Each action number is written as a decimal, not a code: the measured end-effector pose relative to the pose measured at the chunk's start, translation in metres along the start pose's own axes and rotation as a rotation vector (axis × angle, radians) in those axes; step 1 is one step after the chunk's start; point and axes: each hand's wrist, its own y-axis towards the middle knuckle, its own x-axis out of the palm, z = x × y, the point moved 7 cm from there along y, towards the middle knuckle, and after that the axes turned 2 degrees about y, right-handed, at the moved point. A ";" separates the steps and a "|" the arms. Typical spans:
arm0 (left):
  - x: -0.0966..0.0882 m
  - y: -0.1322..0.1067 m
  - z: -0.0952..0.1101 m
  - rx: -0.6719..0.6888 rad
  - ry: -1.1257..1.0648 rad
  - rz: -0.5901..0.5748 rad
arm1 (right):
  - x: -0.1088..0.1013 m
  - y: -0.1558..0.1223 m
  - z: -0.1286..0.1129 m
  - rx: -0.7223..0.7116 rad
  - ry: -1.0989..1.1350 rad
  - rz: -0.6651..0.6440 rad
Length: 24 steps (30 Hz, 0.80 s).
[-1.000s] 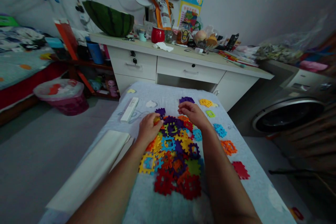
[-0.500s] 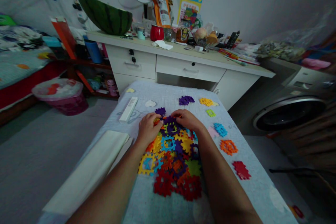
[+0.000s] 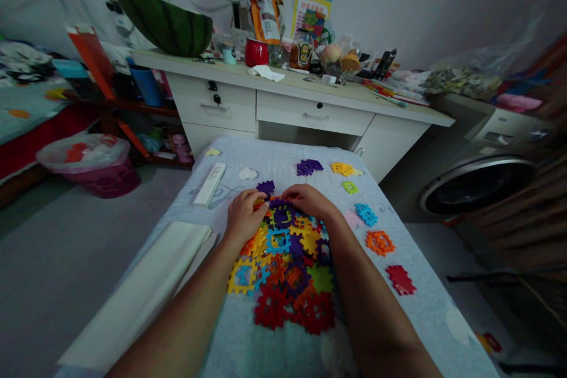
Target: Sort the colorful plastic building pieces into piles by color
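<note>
A heap of interlocking plastic tiles (image 3: 278,242) in red, yellow, orange, blue, green and purple lies on the cloth-covered table (image 3: 230,336). At its far left side, my left hand (image 3: 245,215) has its fingers bent and closed around a tile at the edge, partly hidden by the hand. My right hand (image 3: 310,201) reaches over the far right side, fingers curled down on a tile beside a purple piece (image 3: 280,212). The fingertips of both hands are partly hidden. Just beyond my left hand lies a separate purple tile (image 3: 266,187).
Along the right side sit small groups of tiles: purple (image 3: 309,166), yellow (image 3: 342,169), green (image 3: 349,187), blue (image 3: 366,214), orange (image 3: 380,243) and red (image 3: 401,280). A white box (image 3: 209,185) and folded white cloth (image 3: 146,289) lie left. A drawer desk (image 3: 230,94) stands behind.
The view has shifted slightly, so the whole scene sits a little further left. Both hands stay at the far end of the heap, with only slight finger movement.
</note>
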 end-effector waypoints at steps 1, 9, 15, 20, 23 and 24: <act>0.000 0.000 0.000 -0.003 0.001 0.000 | 0.001 0.000 0.000 0.000 -0.008 0.001; 0.001 0.000 0.000 -0.002 0.003 -0.006 | -0.009 -0.001 -0.002 0.021 -0.086 0.107; 0.001 0.001 0.000 -0.008 0.004 -0.010 | -0.031 -0.009 0.006 0.054 0.041 0.234; 0.001 0.000 -0.001 -0.015 0.005 0.001 | -0.041 -0.016 0.005 0.050 0.071 0.279; 0.001 0.001 -0.002 -0.032 0.006 -0.002 | -0.049 -0.022 0.000 0.054 0.128 0.286; 0.001 0.001 -0.002 -0.037 0.004 -0.005 | -0.053 -0.024 -0.001 0.054 0.151 0.292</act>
